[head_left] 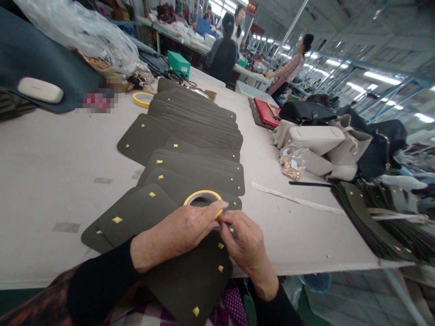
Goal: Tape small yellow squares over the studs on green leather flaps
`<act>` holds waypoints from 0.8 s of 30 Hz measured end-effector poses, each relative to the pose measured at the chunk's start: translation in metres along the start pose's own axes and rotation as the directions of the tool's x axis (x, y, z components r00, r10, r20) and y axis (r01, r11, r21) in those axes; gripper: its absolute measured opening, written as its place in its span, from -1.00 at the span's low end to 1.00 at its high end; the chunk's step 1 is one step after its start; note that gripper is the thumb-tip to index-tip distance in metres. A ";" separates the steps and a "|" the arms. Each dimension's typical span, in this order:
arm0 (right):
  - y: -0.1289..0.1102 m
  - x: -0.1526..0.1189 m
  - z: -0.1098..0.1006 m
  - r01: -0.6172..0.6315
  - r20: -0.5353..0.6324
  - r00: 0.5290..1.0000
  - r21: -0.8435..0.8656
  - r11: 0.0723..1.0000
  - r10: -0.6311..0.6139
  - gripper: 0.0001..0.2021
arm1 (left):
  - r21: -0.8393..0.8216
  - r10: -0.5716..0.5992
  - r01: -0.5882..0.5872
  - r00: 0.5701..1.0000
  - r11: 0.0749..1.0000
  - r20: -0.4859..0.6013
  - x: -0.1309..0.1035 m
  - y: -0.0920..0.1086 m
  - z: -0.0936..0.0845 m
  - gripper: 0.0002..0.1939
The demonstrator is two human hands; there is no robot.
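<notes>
My left hand (185, 228) is closed around a roll of yellow tape (200, 194), thumb along its near side. Against the roll's right edge, my right hand (245, 240) pinches with thumb and fingertips; whatever lies between them is too small to make out. Below both hands, a dark olive panel (180, 280) with small yellow tape pieces hangs over the table's front edge. More olive panels (136, 213) with yellow bits lie overlapped behind and left of my hands. Farther back, a fanned stack of panels (193, 115) shows small metal studs.
Another yellow tape roll (142, 99) lies at the back left, near a green box (178, 64). Beige and black bags (317, 136) are piled at the right, above a bundle of olive strips (363, 222). A pale strip (295, 198) crosses the table (272, 235). People stand beyond.
</notes>
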State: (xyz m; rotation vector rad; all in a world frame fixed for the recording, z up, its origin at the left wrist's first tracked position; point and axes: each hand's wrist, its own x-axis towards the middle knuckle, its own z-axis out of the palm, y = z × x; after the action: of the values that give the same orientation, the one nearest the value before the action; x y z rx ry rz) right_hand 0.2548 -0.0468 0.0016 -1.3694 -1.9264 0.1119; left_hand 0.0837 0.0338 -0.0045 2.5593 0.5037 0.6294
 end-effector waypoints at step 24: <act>0.079 -0.007 -0.010 -0.740 0.165 0.574 0.524 0.422 0.802 -0.65 | 0.431 -0.045 0.035 0.999 0.902 0.014 0.036 0.000 0.020 -0.94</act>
State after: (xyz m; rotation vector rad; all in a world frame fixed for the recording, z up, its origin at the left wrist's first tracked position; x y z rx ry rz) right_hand 0.3233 -0.0226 -0.0321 -1.6807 -0.8640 0.9536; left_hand 0.1240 0.0433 -0.0082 2.9555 0.7585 0.5157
